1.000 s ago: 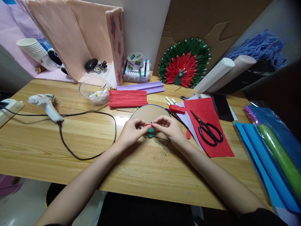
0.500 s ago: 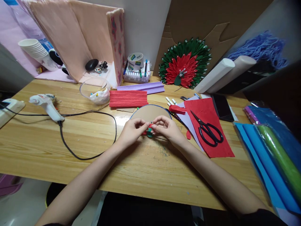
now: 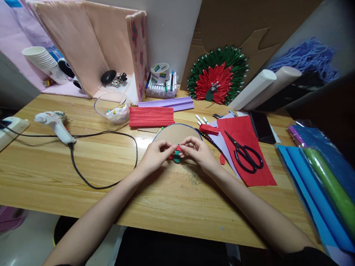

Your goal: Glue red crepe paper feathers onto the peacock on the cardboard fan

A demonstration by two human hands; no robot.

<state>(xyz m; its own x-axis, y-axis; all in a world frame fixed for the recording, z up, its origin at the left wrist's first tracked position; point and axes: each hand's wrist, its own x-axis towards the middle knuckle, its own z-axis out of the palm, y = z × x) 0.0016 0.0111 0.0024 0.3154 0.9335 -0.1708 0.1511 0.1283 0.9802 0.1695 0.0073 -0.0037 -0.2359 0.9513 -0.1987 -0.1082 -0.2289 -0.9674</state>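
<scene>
A wood-grain surface (image 3: 166,199) stretches in front of me, scuffed with dark marks at its near middle. Above it, the person's left hand (image 3: 155,155) and right hand (image 3: 201,152) meet, the fingers of both pinching a small strip of red crepe paper (image 3: 179,148) just over a green cutout (image 3: 176,157). Black-handled scissors (image 3: 245,157) lie on a red sheet (image 3: 262,175) to the right. Just beyond the hands shows a blue-edged cardboard disc (image 3: 179,130), then a folded red crepe bundle (image 3: 151,116), and farthest, a red-and-green paper peacock (image 3: 213,83) leaning against cardboard (image 3: 222,26).
</scene>
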